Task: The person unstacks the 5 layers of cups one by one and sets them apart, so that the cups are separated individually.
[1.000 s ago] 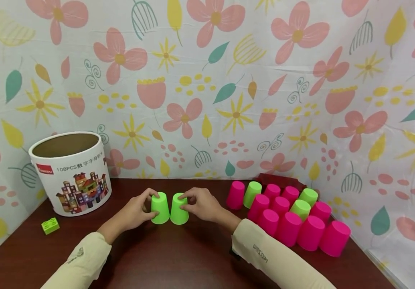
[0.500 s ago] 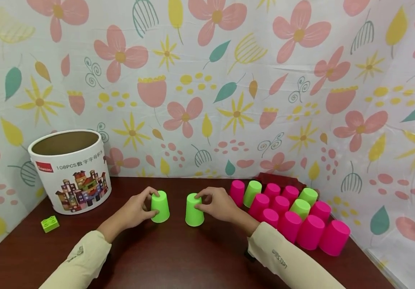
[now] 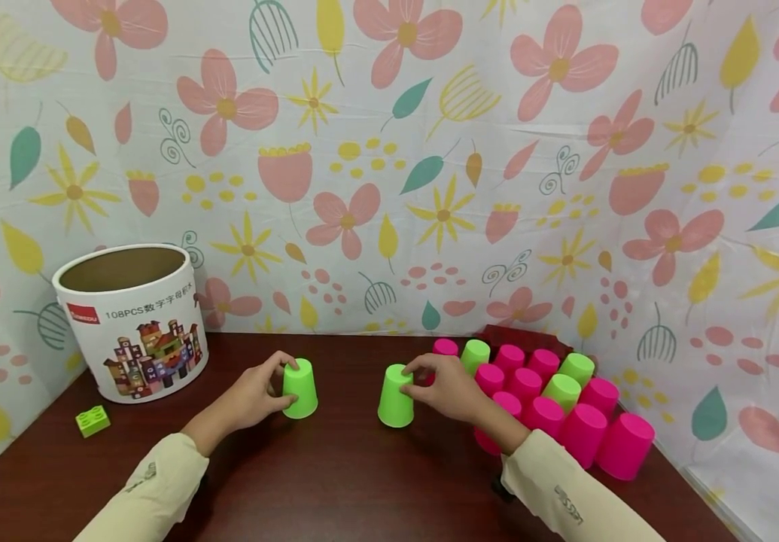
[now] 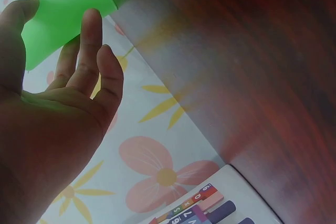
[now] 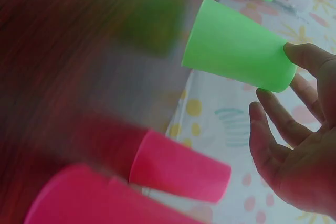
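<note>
Two bright green cups stand upside down on the dark table, with a wide gap between them. My left hand (image 3: 260, 390) pinches the left green cup (image 3: 302, 391) from its left side, thumb low and a finger near the top. In the left wrist view, that cup (image 4: 68, 14) shows at the upper left, the lower fingers relaxed beside it. My right hand (image 3: 448, 385) holds the right green cup (image 3: 394, 399) near its top from the right. The right wrist view shows this cup (image 5: 236, 48) between the thumb and fingertips.
At the right stand several upside-down pink cups (image 3: 582, 433) and a few green ones (image 3: 562, 390), partly behind my right arm. A dark red object (image 3: 521, 336) lies behind them. A white bucket (image 3: 141, 331) and a green toy brick (image 3: 93, 421) are at the left; a patterned cloth (image 3: 375, 150) hangs behind.
My right hand has moved its green cup to the right, away from the left one, widening the gap. The left hand and its cup have stayed in place.
</note>
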`<state>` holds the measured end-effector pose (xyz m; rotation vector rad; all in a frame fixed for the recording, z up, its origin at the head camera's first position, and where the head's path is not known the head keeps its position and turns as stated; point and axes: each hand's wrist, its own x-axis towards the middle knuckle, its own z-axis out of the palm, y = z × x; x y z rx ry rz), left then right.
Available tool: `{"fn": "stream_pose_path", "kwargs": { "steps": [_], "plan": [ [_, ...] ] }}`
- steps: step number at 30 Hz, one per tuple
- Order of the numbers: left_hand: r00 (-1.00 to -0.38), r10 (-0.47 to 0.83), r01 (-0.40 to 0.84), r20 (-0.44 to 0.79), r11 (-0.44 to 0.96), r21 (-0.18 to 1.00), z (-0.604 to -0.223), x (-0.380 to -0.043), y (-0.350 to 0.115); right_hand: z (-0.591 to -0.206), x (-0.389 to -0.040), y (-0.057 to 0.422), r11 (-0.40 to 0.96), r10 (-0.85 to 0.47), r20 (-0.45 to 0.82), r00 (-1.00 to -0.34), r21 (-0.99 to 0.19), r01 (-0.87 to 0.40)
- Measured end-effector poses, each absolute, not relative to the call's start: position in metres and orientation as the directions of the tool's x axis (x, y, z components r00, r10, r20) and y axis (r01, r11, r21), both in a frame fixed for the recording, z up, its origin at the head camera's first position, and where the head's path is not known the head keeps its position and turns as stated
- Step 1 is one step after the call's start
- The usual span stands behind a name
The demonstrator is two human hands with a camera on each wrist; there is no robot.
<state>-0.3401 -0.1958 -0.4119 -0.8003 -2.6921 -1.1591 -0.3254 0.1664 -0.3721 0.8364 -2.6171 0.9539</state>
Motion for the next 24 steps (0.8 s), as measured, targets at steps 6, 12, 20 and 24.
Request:
{"fn": "stream_pose_path", "kwargs": {
  "steps": [6, 12, 20, 24],
  "plan": [
    [-0.858, 0.424, 0.502, 0.290, 0.574, 0.647, -0.410, -0.340, -0.195, -0.364, -0.322, 0.192, 0.691, -0.382, 0.369, -0.848, -0.495, -0.527],
    [-0.854, 0.425, 0.510, 0.299, 0.576, 0.639, -0.414, -0.341, -0.196, -0.360, -0.323, 0.207, 0.724, -0.369, 0.296, -0.881, -0.504, -0.472],
    [-0.854, 0.418, 0.512, 0.309, 0.572, 0.641, -0.415, -0.339, -0.194, -0.359, -0.326, 0.216, 0.755, -0.387, 0.262, -0.884, -0.460, -0.467],
    [-0.850, 0.424, 0.519, 0.313, 0.571, 0.635, -0.414, -0.339, -0.193, -0.358, -0.327, 0.215, 0.778, -0.387, 0.274, -0.881, -0.415, -0.471]
  ]
}}
